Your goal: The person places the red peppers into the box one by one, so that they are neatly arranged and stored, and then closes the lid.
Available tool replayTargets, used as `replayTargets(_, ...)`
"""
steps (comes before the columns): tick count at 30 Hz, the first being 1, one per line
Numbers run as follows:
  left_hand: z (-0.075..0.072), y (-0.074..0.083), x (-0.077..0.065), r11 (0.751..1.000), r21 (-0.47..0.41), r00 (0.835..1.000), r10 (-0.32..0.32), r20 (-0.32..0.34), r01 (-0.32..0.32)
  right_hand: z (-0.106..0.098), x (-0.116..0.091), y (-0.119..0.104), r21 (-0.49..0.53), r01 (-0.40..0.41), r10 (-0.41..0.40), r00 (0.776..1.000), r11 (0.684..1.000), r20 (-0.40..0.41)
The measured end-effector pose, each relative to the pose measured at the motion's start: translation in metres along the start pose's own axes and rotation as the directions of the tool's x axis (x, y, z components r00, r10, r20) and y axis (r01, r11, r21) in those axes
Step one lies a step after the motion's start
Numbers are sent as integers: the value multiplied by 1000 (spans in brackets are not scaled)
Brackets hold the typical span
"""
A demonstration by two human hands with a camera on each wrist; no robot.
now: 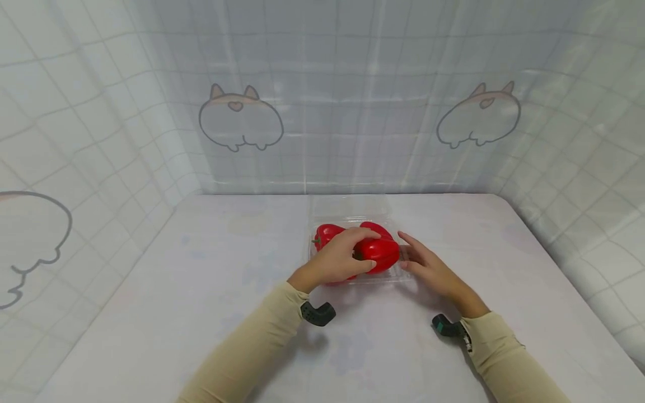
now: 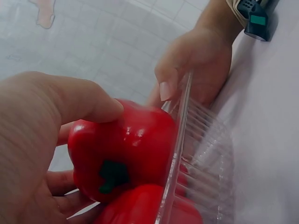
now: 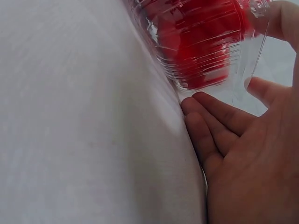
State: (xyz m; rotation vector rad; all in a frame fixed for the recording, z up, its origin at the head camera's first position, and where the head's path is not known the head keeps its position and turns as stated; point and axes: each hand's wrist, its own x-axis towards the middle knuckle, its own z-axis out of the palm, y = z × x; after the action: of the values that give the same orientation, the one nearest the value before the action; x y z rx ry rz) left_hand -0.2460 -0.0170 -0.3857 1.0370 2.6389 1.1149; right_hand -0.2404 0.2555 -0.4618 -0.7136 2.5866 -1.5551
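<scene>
Several red bell peppers sit in a clear plastic clamshell box (image 1: 373,281). My left hand (image 1: 342,254) grips one bell pepper (image 1: 385,254) at the box's right side. Its thumb presses on top, and the green stem (image 2: 112,176) faces the palm. My right hand (image 1: 428,268) is at the box's right edge; in the left wrist view its thumb (image 2: 166,88) hooks over the clear rim (image 2: 180,135). Its lower fingers (image 3: 219,119) lie close by the table below the box. Another pepper (image 1: 327,232) shows at the left, and one more (image 1: 375,226) behind.
The box's clear lid (image 1: 347,206) lies folded back toward the rear curtain (image 1: 353,140). A pale cloth covers the table (image 1: 201,313). Grid-patterned curtains stand on the left, right and back. A dark wrist camera (image 1: 318,314) sits at each cuff.
</scene>
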Motion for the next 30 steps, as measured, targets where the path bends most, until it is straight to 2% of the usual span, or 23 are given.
replayTargets(9,7,1,1,988,136,998,70,-5,-69,-4,-2,-1,15,54,-54,998,998,14)
replayTargets(22,10,2,-7,978,198,998,61,7,-61,-2,-1,-2,59,60,-62,997,996,36)
replayTargets(30,13,0,-9,968,220,993,113,37,-118,-2,-3,-1,39,58,-60,998,998,29)
